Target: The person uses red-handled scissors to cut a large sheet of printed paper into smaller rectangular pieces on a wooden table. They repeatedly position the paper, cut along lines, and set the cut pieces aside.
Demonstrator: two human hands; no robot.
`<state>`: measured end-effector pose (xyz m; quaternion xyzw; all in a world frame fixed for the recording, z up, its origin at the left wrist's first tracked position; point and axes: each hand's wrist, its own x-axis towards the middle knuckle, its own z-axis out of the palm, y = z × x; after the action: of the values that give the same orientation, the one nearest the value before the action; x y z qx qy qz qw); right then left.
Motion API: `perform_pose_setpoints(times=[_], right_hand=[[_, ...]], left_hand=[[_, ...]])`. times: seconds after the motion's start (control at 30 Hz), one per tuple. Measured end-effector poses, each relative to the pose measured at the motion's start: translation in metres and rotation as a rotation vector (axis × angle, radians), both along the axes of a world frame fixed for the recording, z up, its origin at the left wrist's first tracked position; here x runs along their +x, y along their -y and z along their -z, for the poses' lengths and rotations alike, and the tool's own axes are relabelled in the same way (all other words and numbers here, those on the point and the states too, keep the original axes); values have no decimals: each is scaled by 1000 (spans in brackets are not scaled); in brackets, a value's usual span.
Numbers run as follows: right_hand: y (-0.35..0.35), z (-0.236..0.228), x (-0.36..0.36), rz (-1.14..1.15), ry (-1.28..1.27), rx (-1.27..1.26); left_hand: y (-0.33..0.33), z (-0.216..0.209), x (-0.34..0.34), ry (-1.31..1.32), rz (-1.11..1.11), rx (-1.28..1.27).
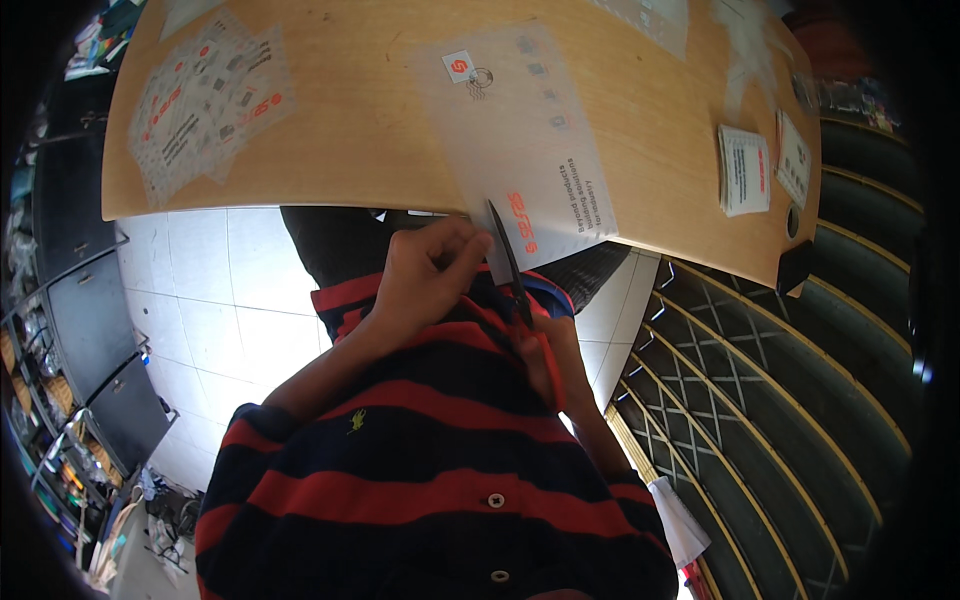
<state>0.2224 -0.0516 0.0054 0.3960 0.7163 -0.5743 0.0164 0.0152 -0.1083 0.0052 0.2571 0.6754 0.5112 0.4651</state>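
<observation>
A translucent printed plastic sheet (520, 130), with red and black markings, lies on the wooden table in front of me and reaches past its near edge. At the sheet's lower left edge, my left hand (425, 265) is closed with thumb and fingers pinching the plastic. My right hand (552, 350) grips a pair of scissors (508, 250) by the red-orange handles. Their dark blades point away from me and lie over the sheet's lower left part, just right of my left fingertips. Whether the blades are parted is hard to make out.
Several similar printed sheets (205, 115) overlap at the table's left. To the right stand a stack of printed cards (745, 170) and a smaller card pile (793, 160), with clear plastic strips (750, 50) behind. Dark cabinets (95, 300) line the left; a folding metal gate (760, 370) runs along the right.
</observation>
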Motion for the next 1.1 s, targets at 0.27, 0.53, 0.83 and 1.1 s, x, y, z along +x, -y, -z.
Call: perform_pose_setpoints(times=[0.27,0.53,0.83,1.1], right_hand=[[1,-2,-11,51,-63,10],[1,4,-16,12,-99,24],[-2,5,-25,28,-124,-53],[-4,10,-31,-3,-148,-7]], left_hand=[[3,6,0,-46,19,30],[3,-1,-4,77,41,-4],[10,-17,0,228,28,-69],[17,-17,11,285,-16,-10]])
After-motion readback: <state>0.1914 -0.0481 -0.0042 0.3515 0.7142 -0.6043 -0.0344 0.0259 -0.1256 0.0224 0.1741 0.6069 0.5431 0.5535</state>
